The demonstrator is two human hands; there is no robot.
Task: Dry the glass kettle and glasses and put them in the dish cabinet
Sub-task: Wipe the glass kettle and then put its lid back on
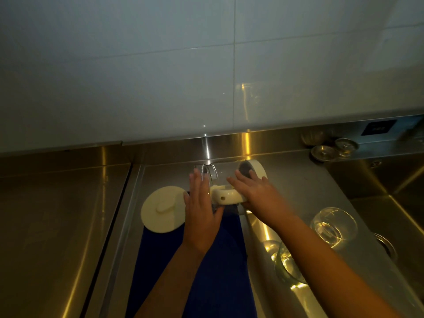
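The glass kettle (223, 174) lies on its side on the steel counter, its white base to the right and its cream handle (226, 196) facing me. My left hand (202, 210) lies flat with straight fingers against the kettle's mouth end. My right hand (254, 192) rests over the glass body near the base, fingers spread. The kettle's cream lid (163, 208) lies flat to the left, on the far end of a blue cloth (220, 271). Two clear glasses (333, 224) (286, 265) sit on the counter at the right.
A sink basin (394, 203) with a drain lies at the far right. Small metal and glass items (330, 149) stand at the back right by the steel backsplash. A second steel surface (57, 214) lies to the left, beyond a seam. White tiles cover the wall behind.
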